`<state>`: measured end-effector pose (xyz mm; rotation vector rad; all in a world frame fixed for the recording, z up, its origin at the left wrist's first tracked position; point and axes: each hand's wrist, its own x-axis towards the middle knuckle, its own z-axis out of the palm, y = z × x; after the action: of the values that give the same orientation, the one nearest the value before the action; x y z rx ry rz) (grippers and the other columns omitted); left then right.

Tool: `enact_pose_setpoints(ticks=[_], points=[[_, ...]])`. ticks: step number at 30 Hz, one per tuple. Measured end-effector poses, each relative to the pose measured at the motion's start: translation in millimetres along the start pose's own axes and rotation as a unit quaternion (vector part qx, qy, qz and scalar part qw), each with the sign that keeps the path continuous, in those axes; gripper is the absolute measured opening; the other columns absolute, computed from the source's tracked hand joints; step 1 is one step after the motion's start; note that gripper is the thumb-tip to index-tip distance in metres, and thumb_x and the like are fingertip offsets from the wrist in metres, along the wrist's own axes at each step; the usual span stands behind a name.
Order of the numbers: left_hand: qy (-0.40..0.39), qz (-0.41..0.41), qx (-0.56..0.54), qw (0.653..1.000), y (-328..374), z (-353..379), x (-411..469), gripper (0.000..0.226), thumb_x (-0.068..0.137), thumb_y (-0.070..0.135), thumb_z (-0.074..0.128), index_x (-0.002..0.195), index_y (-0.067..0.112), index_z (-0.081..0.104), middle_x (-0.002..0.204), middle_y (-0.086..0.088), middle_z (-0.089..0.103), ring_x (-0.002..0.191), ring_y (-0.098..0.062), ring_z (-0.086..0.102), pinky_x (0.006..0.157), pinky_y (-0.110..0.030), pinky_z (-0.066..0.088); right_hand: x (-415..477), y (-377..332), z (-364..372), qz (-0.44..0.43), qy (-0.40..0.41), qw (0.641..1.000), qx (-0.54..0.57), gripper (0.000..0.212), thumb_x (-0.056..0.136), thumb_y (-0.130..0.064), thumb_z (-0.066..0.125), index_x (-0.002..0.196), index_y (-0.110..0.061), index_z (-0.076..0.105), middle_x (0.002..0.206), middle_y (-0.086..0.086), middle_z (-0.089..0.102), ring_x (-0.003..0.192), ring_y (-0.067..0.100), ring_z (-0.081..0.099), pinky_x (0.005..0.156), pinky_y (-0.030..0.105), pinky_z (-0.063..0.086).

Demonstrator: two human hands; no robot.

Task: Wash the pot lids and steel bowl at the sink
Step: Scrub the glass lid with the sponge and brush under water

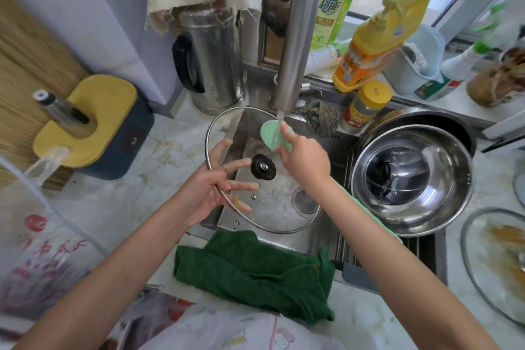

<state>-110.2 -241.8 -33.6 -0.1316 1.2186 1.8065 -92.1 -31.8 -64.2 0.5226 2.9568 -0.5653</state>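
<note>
We see a pale marbled counter (136,207) wrapping round the sink (287,244). From the sink, a steel jug (216,65) stands at 11 o'clock, a yellow-topped box (99,111) at 9 and a printed plastic bag (42,236) at 8. At 6 a green cloth (252,273) lies on the counter, reaching onto the sink's front rim. A smeared glass lid (500,264) lies flat at 4. At 1, on the back ledge, stand an orange bottle (369,48) and a yellow-capped jar (365,105).

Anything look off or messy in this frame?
Yes. The glass lid on the counter at far right is smeared with brown residue, unwashed. The green cloth hangs crumpled over the sink's front rim. Nothing looks spilled or broken.
</note>
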Motion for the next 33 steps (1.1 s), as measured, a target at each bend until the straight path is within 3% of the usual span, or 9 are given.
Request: enact_pose_setpoints(ticks=[4, 12, 16, 18, 23, 26, 28, 31, 33], points=[[-0.005, 0.004, -0.002, 1.0, 2.3, -3.2, -2.1, 0.102, 0.056, -0.007, 0.041, 0.146, 0.04, 0.029, 0.137, -0.014, 0.054, 0.107, -0.047, 0.062, 0.056, -0.049, 0.059, -25.0, -5.0, -0.8, -0.081, -0.047, 0.994, 0.064, 0.057, 0.093, -0.043, 0.055, 0.144, -0.048, 0.03, 0.095, 0.012, 0.069, 0.088, 0.032, 0.064, 0.069, 0.038, 0.05], [-0.027, 0.026, 0.011, 0.999, 2.3, -15.1, -4.5, 0.101, 0.056, -0.007, 0.039, 0.143, 0.044, 0.035, 0.134, -0.008, 0.059, 0.111, -0.046, 0.06, 0.056, -0.052, 0.057, -28.1, 62.1, -7.7, 0.147, 0.003, 0.986, 0.077, 0.079, 0.087, -0.059, 0.055, 0.151, -0.026, 0.023, 0.111, 0.011, 0.067, 0.096, 0.033, 0.063, 0.069, 0.036, 0.047], [-0.029, 0.049, -0.006, 0.998, 10.1, -13.1, -2.8, 0.104, 0.049, -0.005, 0.043, 0.143, 0.039, 0.038, 0.132, -0.01, 0.061, 0.11, -0.046, 0.061, 0.055, -0.047, 0.059, -49.3, 66.4, -2.9, 0.268, -0.11, 0.804, 0.519, 0.055, 0.067, -0.057, 0.069, 0.096, -0.012, 0.056, 0.068, -0.003, 0.053, 0.05, 0.008, 0.039, 0.04, 0.018, 0.028], [-0.027, 0.045, -0.009, 0.999, 11.4, -12.2, 2.9, 0.103, 0.047, -0.003, 0.047, 0.142, 0.039, 0.04, 0.132, -0.013, 0.06, 0.112, -0.049, 0.058, 0.054, -0.046, 0.059, -53.4, 66.9, 1.4, 0.267, -0.141, 0.719, 0.626, 0.048, 0.074, -0.047, 0.067, 0.1, -0.008, 0.057, 0.083, 0.005, 0.065, 0.05, 0.005, 0.035, 0.036, 0.013, 0.022], [-0.074, -0.006, -0.02, 0.997, 11.5, -19.1, 24.9, 0.094, 0.057, -0.008, 0.043, 0.14, 0.035, 0.042, 0.137, -0.013, 0.056, 0.12, -0.05, 0.049, 0.068, -0.051, 0.059, -58.4, 61.5, 7.1, 0.223, -0.153, 0.625, 0.733, 0.057, 0.072, -0.047, 0.077, 0.113, -0.009, 0.066, 0.12, 0.01, 0.067, 0.066, 0.02, 0.043, 0.065, 0.029, 0.038], [0.056, 0.011, 0.065, 0.996, 18.2, -15.8, 48.4, 0.075, 0.069, -0.012, 0.037, 0.138, 0.015, 0.046, 0.127, -0.014, 0.063, 0.102, -0.033, 0.066, 0.074, -0.041, 0.058, -65.1, 62.6, -0.8, 0.224, -0.087, 0.623, 0.744, 0.029, 0.092, -0.025, 0.052, 0.109, -0.003, 0.061, 0.104, 0.01, 0.072, 0.038, 0.005, 0.033, 0.036, 0.014, 0.028], [0.208, 0.075, 0.242, 0.945, 19.7, -10.5, 69.4, 0.056, 0.083, 0.003, 0.047, 0.139, 0.009, 0.045, 0.131, -0.011, 0.058, 0.106, -0.026, 0.063, 0.089, -0.04, 0.049, -70.4, 63.0, -4.6, 0.233, -0.053, 0.622, 0.746, 0.024, 0.096, -0.015, 0.044, 0.105, -0.001, 0.061, 0.096, 0.012, 0.072, 0.031, 0.002, 0.026, 0.03, 0.012, 0.02], [0.266, 0.117, 0.672, 0.681, 11.2, 7.5, 104.5, 0.062, 0.095, 0.027, 0.041, 0.152, 0.011, 0.022, 0.159, -0.008, 0.022, 0.145, -0.025, 0.022, 0.115, -0.04, 0.023, -77.2, 62.1, -6.8, 0.254, -0.015, 0.615, 0.746, 0.026, 0.098, -0.016, 0.043, 0.102, 0.002, 0.061, 0.092, 0.016, 0.071, 0.03, 0.002, 0.026, 0.03, 0.012, 0.021], [0.242, 0.125, 0.765, 0.583, 2.1, 20.6, 128.2, 0.065, 0.099, 0.033, 0.03, 0.153, 0.005, 0.009, 0.162, -0.014, 0.003, 0.149, -0.026, -0.001, 0.12, -0.044, 0.002, -78.6, 61.3, -4.4, 0.267, -0.003, 0.605, 0.75, 0.03, 0.1, -0.02, 0.042, 0.102, 0.003, 0.06, 0.092, 0.017, 0.07, 0.029, 0.002, 0.026, 0.03, 0.012, 0.023]])
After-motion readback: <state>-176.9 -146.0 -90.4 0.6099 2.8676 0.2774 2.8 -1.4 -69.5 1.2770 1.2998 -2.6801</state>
